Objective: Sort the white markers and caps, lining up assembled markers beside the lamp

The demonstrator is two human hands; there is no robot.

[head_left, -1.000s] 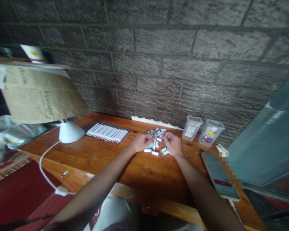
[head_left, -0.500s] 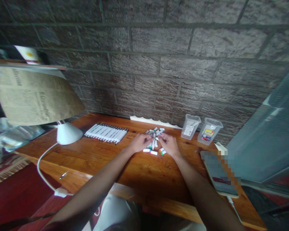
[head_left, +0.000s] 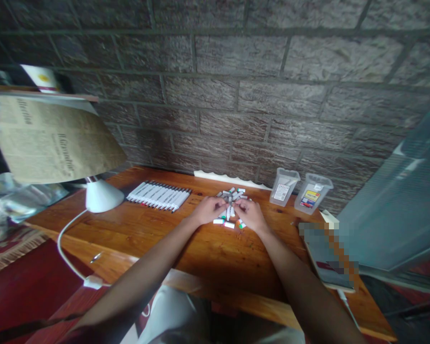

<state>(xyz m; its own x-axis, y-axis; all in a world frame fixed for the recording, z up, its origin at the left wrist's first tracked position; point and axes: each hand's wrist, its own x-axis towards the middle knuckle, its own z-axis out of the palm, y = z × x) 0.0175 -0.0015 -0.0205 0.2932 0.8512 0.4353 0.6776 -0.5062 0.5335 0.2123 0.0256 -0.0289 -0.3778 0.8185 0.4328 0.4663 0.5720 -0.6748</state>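
Several short white marker pieces (head_left: 229,225) with coloured ends lie in a loose pile on the wooden table, some tipped green, red or orange. Over the pile, my left hand (head_left: 210,210) and my right hand (head_left: 250,213) face each other, thumbs and fingers pinched close together. Between the fingertips is something small, greyish white, too small to name. To the left of my hands, a row of white markers (head_left: 159,196) with dark ends lies side by side.
Two clear plastic containers (head_left: 284,186) with labels stand at the back right. A tablet (head_left: 324,267) on a cable lies at the right edge. At left stands a lamp (head_left: 102,196) with a newspaper-print shade and a white cord. A brick wall closes off the back.
Both hands stay over the pile, fingers still pinched. Only small finger movements show, and the view has shifted very slightly.
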